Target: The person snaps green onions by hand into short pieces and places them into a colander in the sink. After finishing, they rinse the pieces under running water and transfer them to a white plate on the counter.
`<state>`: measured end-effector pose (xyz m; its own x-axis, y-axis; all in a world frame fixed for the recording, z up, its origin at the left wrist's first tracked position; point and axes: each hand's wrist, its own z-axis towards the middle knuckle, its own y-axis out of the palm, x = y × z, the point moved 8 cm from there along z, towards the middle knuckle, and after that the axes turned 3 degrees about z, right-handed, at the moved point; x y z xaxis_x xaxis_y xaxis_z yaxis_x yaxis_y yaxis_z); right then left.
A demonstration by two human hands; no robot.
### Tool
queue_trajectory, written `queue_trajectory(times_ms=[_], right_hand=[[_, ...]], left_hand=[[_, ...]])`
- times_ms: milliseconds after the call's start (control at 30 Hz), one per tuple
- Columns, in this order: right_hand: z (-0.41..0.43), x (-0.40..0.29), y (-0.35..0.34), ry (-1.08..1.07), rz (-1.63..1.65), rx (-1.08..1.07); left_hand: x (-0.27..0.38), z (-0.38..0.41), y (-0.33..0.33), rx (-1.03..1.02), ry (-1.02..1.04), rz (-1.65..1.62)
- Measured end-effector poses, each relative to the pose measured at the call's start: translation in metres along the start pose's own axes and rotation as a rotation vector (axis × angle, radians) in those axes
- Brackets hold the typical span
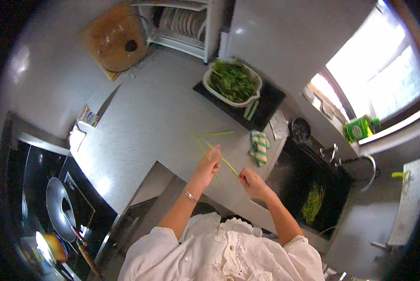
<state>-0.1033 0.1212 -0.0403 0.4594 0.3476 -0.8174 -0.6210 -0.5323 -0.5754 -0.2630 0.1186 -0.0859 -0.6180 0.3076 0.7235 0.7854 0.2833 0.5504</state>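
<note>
Between my two hands runs a thin green vegetable stalk [229, 166] above the edge of the grey countertop [150, 116]. My left hand [211, 165], with a bracelet at the wrist, is closed around its middle part; further thin stems, blurred, stick out past the fingers. The stalk's lower end is pinched in my right hand [252, 181]. Just beyond my hands one loose green stalk [220, 133] lies on the counter. A white basket [236, 104] full of leafy greens [232, 79] stands further back on a black mat [222, 110], with short cut stalks [251, 110] beside it.
A striped green and white cloth [260, 148] lies near the black sink [283, 182], which holds more greens [313, 204]. A faucet [373, 172] and green bottle [360, 129] are at the right. A wok [59, 207] sits at the lower left, a wooden board [115, 38] at the back.
</note>
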Motion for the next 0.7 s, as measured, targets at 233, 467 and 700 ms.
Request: queue_trajectory(times_ms=[233, 467, 700], right_hand=[[-0.067, -0.011, -0.022, 0.284, 0.260, -0.037], [-0.131, -0.043, -0.067, 0.007, 0.313, 0.351], [-0.165, 0.013, -0.081, 0.434, 0.976, 0.437]], left_hand=[[-0.022, -0.004, 0.065, -0.212, -0.049, -0.044], [-0.068, -0.005, 0.095, -0.158, -0.236, -0.233], [-0.078, -0.033, 0.132, -0.234, -0.208, -0.040]])
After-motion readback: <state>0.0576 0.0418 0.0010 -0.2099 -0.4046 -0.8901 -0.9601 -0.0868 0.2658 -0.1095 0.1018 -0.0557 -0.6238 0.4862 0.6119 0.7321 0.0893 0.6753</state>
